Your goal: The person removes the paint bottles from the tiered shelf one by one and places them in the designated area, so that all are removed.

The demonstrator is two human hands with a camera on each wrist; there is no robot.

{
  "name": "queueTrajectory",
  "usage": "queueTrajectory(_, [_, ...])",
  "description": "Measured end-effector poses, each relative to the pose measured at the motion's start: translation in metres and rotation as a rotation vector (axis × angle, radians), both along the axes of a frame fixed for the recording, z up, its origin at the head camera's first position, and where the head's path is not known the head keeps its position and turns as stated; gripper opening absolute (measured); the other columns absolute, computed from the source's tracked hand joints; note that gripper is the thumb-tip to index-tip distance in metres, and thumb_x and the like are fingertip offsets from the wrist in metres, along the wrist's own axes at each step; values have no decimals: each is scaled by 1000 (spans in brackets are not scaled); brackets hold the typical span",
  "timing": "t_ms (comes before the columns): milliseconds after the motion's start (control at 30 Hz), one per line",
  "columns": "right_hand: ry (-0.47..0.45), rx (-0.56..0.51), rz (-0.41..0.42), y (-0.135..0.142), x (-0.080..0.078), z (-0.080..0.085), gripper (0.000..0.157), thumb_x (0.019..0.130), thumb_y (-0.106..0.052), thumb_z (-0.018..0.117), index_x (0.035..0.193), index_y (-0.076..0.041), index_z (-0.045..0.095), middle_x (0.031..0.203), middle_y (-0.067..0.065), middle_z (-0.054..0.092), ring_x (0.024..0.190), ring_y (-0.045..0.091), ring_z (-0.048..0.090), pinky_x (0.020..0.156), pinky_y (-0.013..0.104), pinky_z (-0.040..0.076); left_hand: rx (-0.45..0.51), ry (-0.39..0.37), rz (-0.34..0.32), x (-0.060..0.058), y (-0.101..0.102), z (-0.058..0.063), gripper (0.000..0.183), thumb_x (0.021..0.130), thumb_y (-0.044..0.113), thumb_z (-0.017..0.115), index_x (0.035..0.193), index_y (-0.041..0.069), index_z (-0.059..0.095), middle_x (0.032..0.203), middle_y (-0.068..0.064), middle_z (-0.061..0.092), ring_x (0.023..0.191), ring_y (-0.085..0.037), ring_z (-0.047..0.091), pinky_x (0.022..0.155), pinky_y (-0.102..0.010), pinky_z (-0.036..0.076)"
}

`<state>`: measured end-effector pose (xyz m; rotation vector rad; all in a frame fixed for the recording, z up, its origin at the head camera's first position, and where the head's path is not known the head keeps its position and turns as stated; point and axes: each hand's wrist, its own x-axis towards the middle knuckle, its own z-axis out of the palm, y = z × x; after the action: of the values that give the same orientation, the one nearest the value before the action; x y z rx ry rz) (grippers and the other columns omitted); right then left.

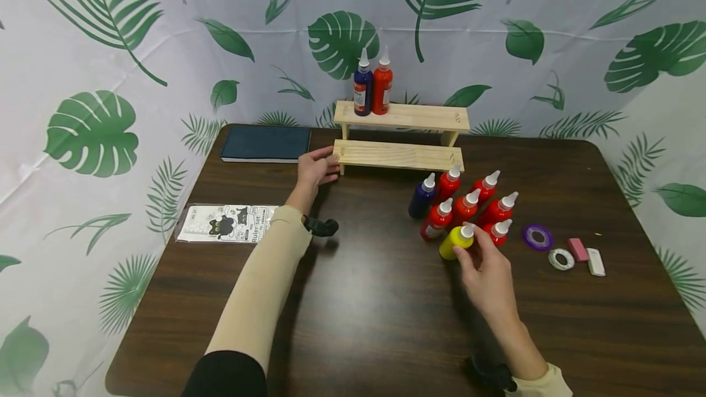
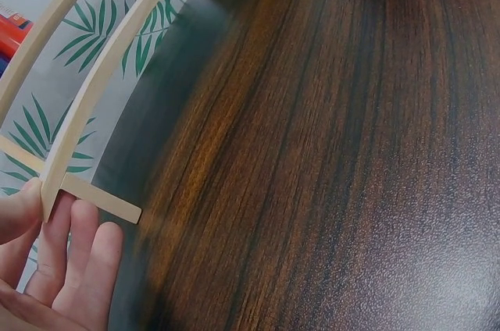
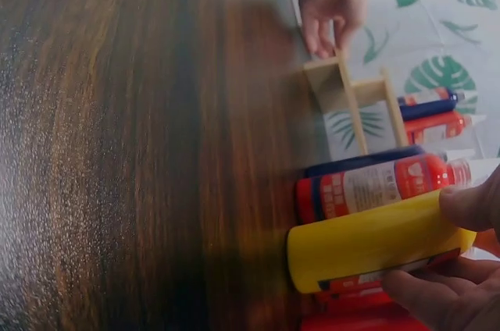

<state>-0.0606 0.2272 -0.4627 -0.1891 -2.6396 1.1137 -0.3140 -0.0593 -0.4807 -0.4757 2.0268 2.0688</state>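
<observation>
My left hand (image 1: pixel 317 167) pinches the left end of the wooden two-step rack's lower board (image 1: pixel 398 155), thumb above and fingers beneath in the left wrist view. With thumb and fingers my right hand (image 1: pixel 488 271) grips a yellow squeeze bottle (image 1: pixel 456 241) near its white nozzle cap. Beside it stand several red bottles (image 1: pixel 436 220) and a dark blue bottle (image 1: pixel 422 196). On the rack's upper board (image 1: pixel 419 115) a blue bottle (image 1: pixel 362 87) and an orange-red bottle (image 1: pixel 382 87) stand upright side by side.
A dark notebook (image 1: pixel 266 143) lies at the back left, with a packaged ruler set (image 1: pixel 226 223) nearer the front. To the right lie a purple tape roll (image 1: pixel 538 237), a white tape roll (image 1: pixel 561 259), a pink eraser (image 1: pixel 578 249) and a white eraser (image 1: pixel 595 262). A leaf-print cloth hangs behind.
</observation>
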Motion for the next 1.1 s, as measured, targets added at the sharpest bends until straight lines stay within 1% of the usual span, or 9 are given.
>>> queueTrajectory(233, [34,5,-33,-1,-2,3,51,89,-7,67,137,-6,50,130,16,58,110,33,61,88,46,52,2,4,2,1,0,-1,32,87,18,72,119,17,69,96,-10,72,74,-17,70,61,-29,59])
queueTrajectory(433, [63,28,-34,-3,2,16,57,86,-2,69,139,-8,49,130,15,59,106,30,63,84,39,52,6,4,4,1,-1,-2,32,87,17,72,118,17,69,96,-10,72,74,-17,70,61,-28,59])
queueTrajectory(567, [84,28,-36,-4,5,35,57,85,-4,72,137,-10,52,130,11,60,109,28,63,82,24,52,14,4,4,1,-1,0,32,86,17,72,118,17,70,95,-10,72,74,-17,70,61,-28,59])
queueTrajectory(700, [112,22,-15,-3,2,64,56,86,-11,72,138,-14,52,134,6,57,117,27,59,82,12,47,22,-2,1,0,-1,1,33,86,17,72,119,17,69,95,-10,72,74,-17,70,60,-28,59])
queueTrajectory(800, [129,40,25,-3,-6,89,55,88,-17,70,139,-18,50,135,4,57,120,24,57,83,17,48,24,-5,4,0,-1,1,33,86,17,73,119,17,69,95,-10,72,75,-18,70,60,-27,59])
queueTrajectory(900, [121,70,103,-2,-22,114,56,89,-21,68,141,-22,48,136,5,56,120,25,57,87,33,51,26,-3,6,0,-1,2,33,86,16,73,119,17,69,96,-10,72,75,-18,70,59,-27,59])
queueTrajectory(1000, [48,113,216,-4,-46,138,59,91,-26,67,144,-23,42,140,8,52,121,29,56,89,48,51,22,-2,6,1,-1,2,33,87,16,72,119,17,69,97,-10,72,76,-19,71,59,-27,59])
queueTrajectory(1067, [-39,154,302,-8,-66,151,63,92,-29,65,147,-20,37,143,12,48,122,33,54,90,53,50,16,-6,5,2,0,2,33,87,16,72,119,17,69,98,-10,72,77,-19,71,60,-28,59])
queueTrajectory(1100, [-91,175,337,-11,-77,157,64,93,-32,63,149,-20,34,145,13,46,124,34,52,92,53,49,12,-7,4,2,0,2,33,87,16,72,119,17,69,98,-10,72,78,-20,71,60,-28,59])
